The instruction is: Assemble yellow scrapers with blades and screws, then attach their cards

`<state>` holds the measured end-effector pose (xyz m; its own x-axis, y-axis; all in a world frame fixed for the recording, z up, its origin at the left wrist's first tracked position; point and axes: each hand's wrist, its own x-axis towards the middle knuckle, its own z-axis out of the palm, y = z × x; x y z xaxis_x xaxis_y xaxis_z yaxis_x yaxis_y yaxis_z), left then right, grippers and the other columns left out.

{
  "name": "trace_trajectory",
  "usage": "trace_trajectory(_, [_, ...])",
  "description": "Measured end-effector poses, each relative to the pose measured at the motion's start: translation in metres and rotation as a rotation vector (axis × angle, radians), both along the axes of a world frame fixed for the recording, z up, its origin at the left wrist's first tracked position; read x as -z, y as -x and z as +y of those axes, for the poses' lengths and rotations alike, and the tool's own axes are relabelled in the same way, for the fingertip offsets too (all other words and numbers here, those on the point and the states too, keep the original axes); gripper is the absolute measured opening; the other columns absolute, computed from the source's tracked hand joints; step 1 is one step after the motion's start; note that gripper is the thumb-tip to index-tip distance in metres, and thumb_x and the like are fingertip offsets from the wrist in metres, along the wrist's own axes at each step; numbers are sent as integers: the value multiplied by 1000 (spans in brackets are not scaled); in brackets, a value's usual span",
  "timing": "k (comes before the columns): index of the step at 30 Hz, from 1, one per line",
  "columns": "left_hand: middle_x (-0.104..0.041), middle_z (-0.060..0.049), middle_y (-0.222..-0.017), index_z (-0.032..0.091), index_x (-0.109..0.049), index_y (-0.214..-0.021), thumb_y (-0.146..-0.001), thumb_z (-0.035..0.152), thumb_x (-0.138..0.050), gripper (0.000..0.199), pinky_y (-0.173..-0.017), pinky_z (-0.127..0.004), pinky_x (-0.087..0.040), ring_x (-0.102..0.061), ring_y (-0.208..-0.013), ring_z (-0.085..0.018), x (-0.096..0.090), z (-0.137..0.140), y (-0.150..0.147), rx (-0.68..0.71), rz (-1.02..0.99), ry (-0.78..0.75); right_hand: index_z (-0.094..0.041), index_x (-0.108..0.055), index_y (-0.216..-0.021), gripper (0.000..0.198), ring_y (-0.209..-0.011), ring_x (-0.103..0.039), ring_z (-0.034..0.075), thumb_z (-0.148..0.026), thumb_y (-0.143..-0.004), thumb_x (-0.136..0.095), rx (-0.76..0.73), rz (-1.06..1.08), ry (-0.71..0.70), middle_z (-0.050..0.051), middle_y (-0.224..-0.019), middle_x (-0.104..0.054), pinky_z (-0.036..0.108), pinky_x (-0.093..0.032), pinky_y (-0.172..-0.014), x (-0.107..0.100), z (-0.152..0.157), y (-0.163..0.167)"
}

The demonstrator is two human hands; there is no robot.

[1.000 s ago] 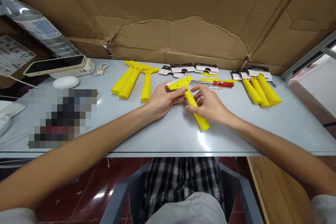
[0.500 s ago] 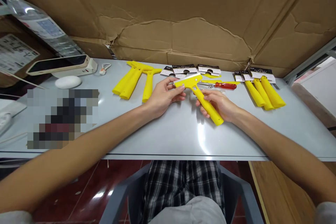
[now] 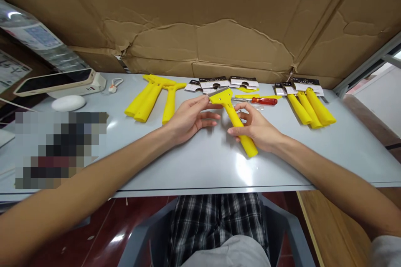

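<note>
Scraper (image 3: 234, 119), T-shaped yellow plastic, above glossy grey surface (image 3: 200, 167)

Grasped round handle (image 3: 249, 147) by right hand (image 3: 258, 130); at head's left end, fingertips of left hand (image 3: 187, 119), cannot tell if pinching. Apparently mid-handling; probably needed next: steady grip, fingers off metal blade (image 3: 218, 91). Slanted along long axis, head far-left, butt near-right.

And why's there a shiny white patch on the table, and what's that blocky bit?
In the head view, glare, probably reflected light, whitens the glossy table near the yellow scraper; in the head view, glare also spots the red floor; in the head view, the blocky patch at left is pixelated, so I can't tell what it hides.
</note>
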<state>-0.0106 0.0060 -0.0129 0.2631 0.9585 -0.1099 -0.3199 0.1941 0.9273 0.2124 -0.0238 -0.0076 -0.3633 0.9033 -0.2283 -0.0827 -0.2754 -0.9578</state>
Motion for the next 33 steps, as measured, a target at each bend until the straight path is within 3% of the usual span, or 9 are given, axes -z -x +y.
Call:
trace_trajectory(6, [-81, -16, -122, 17, -75, -103, -92, 55, -85, 41, -77, -36, -68, -79, -84, -22, 2, -1, 3, 57, 10, -74, -32, -50, -136, 89, -84, -66, 11, -17, -61, -97, 18, -105, -39, -1, -115, -60, 27, -63, -68, -3, -11, 5])
trace_trajectory(12, [-83, -14, -111, 15, -78, -98, -92, 47, -88, 33, -77, -30, -66, -75, -74, -15, 10, 6, 6, -71, 116, -85, -24, -63, -137, 47, -92, -74, 16, -26, -92, -78, -8, 42, 51, 5, -109, -68, 35, -68, -85, 5, -4, 7])
trace_trajectory(18, [-82, -15, -101, 12, -77, -92, -100, 42, -81, 31, -70, -26, -64, -71, -68, -12, 10, 5, 2, -127, 182, -68, -18, -69, -134, 46, -96, -77, 16, -26, -92, -83, -77, 33, 46, 9, -111, -76, 33, -65, -96, 17, 3, 1])
trace_trajectory(23, [-80, -16, -118, 13, -77, -99, -100, 43, -79, 30, -60, -26, -63, -72, -68, -13, 2, 5, 1, -169, 250, -63, -17, -68, -130, 46, -94, -77, 17, -23, -88, -87, -38, 48, 88, 8, -108, -75, 35, -67, -95, 16, 4, 3])
trace_trajectory(26, [-77, -13, -125, 17, -78, -102, -95, 43, -83, 28, -54, -25, -60, -73, -72, -15, -6, 8, 4, -334, 387, -219, -17, -67, -126, 46, -91, -78, 17, -23, -85, -89, -21, 74, 109, 7, -105, -74, 35, -68, -92, 15, 5, 3])
trace_trajectory(29, [-78, -8, -109, 21, -78, -95, -93, 40, -84, 21, -56, -24, -58, -70, -71, -14, -16, 14, 9, -462, 517, -344, -17, -66, -127, 48, -90, -78, 17, -24, -85, -90, -16, 75, 111, 7, -105, -73, 37, -69, -94, 15, 7, 2])
trace_trajectory(33, [-78, -7, -101, 19, -78, -92, -94, 36, -80, 17, -56, -28, -53, -68, -67, -15, -27, 36, 15, -490, 718, -456, -17, -63, -125, 52, -89, -78, 18, -22, -82, -92, -8, 63, 89, 7, -104, -74, 39, -69, -94, 15, 13, -2])
